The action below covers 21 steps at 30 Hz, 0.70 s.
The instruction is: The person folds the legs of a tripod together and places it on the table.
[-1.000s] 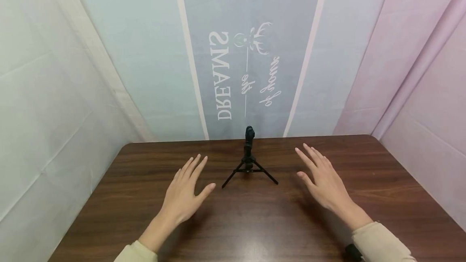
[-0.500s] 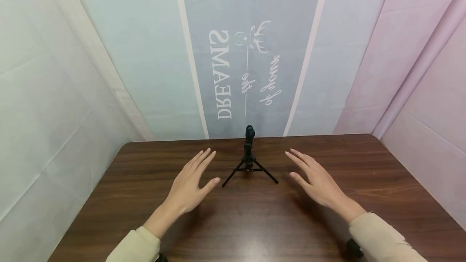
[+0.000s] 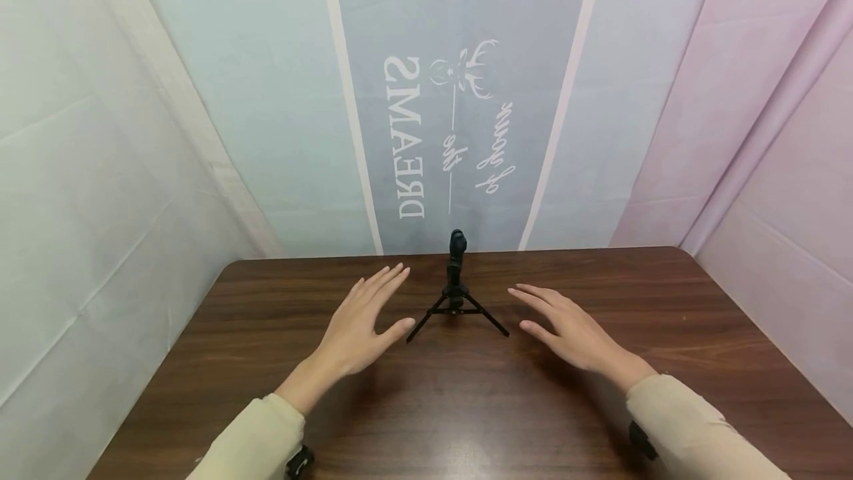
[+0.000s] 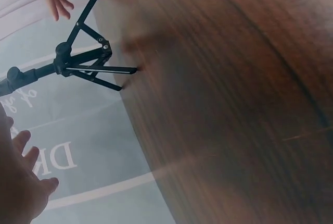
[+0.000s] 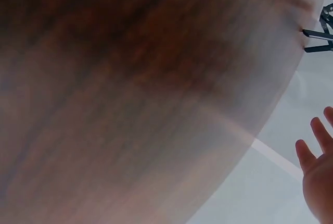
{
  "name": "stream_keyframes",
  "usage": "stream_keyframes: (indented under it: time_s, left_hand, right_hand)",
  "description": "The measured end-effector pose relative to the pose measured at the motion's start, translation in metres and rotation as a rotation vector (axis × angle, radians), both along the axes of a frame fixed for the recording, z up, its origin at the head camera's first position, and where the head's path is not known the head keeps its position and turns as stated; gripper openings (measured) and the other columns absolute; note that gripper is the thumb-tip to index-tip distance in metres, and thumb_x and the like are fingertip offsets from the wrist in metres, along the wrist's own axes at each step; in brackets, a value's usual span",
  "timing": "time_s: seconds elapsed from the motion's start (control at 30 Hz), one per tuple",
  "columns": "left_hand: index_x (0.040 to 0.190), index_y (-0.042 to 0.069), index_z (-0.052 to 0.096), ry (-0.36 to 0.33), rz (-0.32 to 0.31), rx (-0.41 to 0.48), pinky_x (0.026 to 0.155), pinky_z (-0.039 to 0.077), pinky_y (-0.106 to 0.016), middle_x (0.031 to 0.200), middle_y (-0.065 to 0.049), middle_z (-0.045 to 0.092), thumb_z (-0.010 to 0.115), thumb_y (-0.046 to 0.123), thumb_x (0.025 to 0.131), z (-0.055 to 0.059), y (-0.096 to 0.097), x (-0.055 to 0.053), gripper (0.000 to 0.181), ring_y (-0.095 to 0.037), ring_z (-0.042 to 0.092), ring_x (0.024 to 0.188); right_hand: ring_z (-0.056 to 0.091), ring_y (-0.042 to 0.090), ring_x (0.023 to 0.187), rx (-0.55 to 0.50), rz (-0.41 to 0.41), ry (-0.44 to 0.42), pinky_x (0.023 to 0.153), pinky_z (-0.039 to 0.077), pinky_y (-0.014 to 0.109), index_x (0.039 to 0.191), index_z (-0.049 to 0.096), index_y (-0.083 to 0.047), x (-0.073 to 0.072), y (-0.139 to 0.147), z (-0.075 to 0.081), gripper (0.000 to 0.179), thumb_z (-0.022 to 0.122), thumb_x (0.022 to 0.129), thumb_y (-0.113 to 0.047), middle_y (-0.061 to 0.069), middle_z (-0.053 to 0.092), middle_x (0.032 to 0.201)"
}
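Observation:
A small black tripod (image 3: 455,291) stands upright on the brown wooden table (image 3: 453,398), legs spread, close to the back edge. On its left, my left hand (image 3: 363,324) is held over the table with fingers extended, the thumb tip right by the tripod's left leg in the head view. To its right, my right hand (image 3: 566,328) reaches inward, fingers extended and holding nothing. The left wrist view shows the tripod's legs (image 4: 99,57) between both hands. In the right wrist view only the leg ends (image 5: 318,34) show, above my right fingers.
A printed cloth backdrop (image 3: 426,95) hangs behind the table, with pale cloth walls at left (image 3: 100,206) and right (image 3: 793,206). Small black devices sit under the left sleeve (image 3: 256,435) and the right sleeve (image 3: 686,421).
Both hands have moved inward toward the tripod, the left one rightward and slightly farther forward, the right one leftward. The tripod has stayed in place.

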<state>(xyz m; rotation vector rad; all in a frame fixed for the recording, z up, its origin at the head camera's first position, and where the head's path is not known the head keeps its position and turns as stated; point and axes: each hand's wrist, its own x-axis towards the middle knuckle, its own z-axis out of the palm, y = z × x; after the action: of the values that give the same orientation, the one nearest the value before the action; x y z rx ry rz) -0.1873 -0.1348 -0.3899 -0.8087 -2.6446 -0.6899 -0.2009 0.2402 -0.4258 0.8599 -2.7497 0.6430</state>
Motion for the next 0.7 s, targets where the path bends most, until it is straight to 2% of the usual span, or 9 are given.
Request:
stream_keyframes:
  time_s: [0.13,0.23,0.47,0.7]
  left_hand:
    - [0.158,0.033,0.023,-0.046,-0.009,0.033,0.110,0.031,-0.058,0.161,0.010,0.025,0.050,0.057,0.099,0.003,0.003,-0.004,0.070,-0.015,0.021,0.148]
    - [0.158,0.036,0.023,-0.075,-0.012,0.065,0.106,0.037,-0.060,0.160,0.014,0.025,0.049,0.057,0.099,0.005,0.005,-0.007,0.068,-0.015,0.024,0.147]
    - [0.157,0.035,0.027,-0.084,-0.032,0.122,0.107,0.036,-0.058,0.158,0.013,0.031,0.050,0.052,0.101,0.010,0.011,-0.014,0.063,-0.021,0.032,0.144]
    - [0.156,0.037,0.030,-0.076,-0.034,0.149,0.108,0.037,-0.054,0.155,0.008,0.039,0.052,0.052,0.100,0.016,0.019,-0.020,0.062,-0.019,0.037,0.141]
  right_hand:
    - [0.042,0.034,0.136,0.008,-0.004,-0.036,0.104,0.035,0.062,0.153,0.040,-0.027,-0.004,-0.002,0.000,0.052,0.054,0.103,-0.034,0.009,0.043,0.151]
    - [0.044,0.032,0.135,0.001,-0.012,-0.070,0.104,0.037,0.060,0.152,0.042,-0.027,-0.006,-0.003,0.000,0.050,0.053,0.104,-0.036,0.008,0.047,0.148]
    - [0.045,0.032,0.134,-0.098,-0.010,-0.163,0.102,0.039,0.061,0.148,0.048,-0.025,-0.011,-0.012,0.000,0.051,0.057,0.101,-0.042,0.005,0.050,0.146]
    - [0.044,0.032,0.135,-0.133,0.008,-0.191,0.103,0.039,0.059,0.146,0.051,-0.022,-0.015,-0.021,-0.002,0.051,0.064,0.098,-0.035,0.007,0.050,0.146]
